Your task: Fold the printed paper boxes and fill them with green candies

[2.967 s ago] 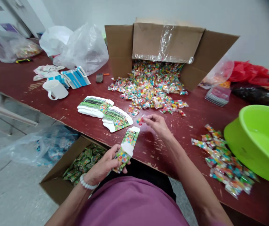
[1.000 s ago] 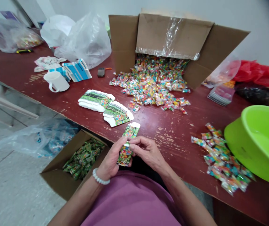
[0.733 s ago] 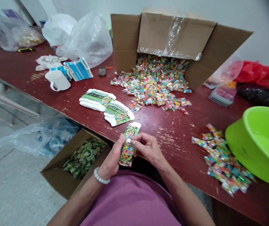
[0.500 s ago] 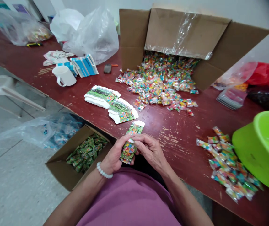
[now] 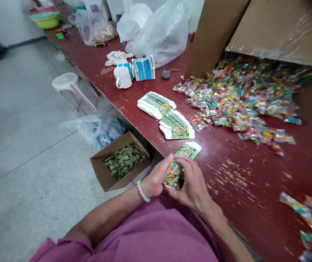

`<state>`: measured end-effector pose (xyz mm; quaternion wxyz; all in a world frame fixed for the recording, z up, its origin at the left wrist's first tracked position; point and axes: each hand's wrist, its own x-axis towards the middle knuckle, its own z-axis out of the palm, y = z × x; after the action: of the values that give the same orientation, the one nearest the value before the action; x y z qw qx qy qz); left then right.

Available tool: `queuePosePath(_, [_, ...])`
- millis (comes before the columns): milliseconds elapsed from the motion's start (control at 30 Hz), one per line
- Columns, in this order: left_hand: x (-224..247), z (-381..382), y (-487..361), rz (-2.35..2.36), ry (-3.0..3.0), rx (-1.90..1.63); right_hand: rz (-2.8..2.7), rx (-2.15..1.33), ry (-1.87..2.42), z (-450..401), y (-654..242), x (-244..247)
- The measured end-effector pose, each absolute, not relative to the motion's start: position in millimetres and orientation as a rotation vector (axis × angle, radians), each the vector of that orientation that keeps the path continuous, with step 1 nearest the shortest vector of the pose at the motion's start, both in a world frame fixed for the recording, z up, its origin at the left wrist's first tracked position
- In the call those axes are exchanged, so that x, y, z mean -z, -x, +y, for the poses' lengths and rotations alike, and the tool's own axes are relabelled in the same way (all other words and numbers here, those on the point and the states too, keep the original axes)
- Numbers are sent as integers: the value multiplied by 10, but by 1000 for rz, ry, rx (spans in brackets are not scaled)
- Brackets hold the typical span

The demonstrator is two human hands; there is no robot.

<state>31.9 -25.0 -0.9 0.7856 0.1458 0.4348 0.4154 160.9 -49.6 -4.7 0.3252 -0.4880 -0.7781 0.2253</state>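
Note:
A small green printed box [image 5: 173,171] is held between both my hands at the table's front edge. My left hand [image 5: 158,176], with a beaded bracelet at the wrist, grips its left side. Curled round its right side and top is my right hand [image 5: 192,180]. Just beyond them a flat green carton [image 5: 188,150] with a white flap lies on the table. Two fanned stacks of flat green cartons, a nearer one [image 5: 177,127] and a farther one [image 5: 156,104], lie behind it.
Wrapped candies [image 5: 226,98] spill from a large cardboard box [image 5: 213,36] at the right. A white mug [image 5: 123,78] and a phone-like device [image 5: 166,73] stand farther back. Below the table edge, an open carton [image 5: 99,171] holds green packets, beside a plastic bag [image 5: 101,131] and a stool [image 5: 66,80].
The view has swung left, so things on the table appear farther right. My right hand has moved from the top of the small box down round its right side.

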Motion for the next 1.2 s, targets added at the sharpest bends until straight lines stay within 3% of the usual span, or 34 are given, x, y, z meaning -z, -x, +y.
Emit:
queuePosePath(133, [-17, -176, 287, 1273, -736, -1000, -1938, -740, 1285, -323, -1737, 69])
queuePosePath(267, [8, -18, 826, 1891, -1454, -927, -1703, -521, 1577, -67, -2072, 261])
queuePosePath(400, [95, -35, 532, 1787, -1963, -777, -1839, -431, 1679, 133, -2156, 421])
queuePosePath(567, [223, -81, -171, 1563, -2467, -317, -1946, -388, 2018, 227, -2026, 406])
queuePosePath(1000, [136, 83, -204, 1542, -2399, -201, -1582, -620, 1784, 175, -2304, 215])
queuePosePath(1200, [-174, 151, -215, 942, -1637, -334, -1713, -766, 1544, -122, -2274, -179])
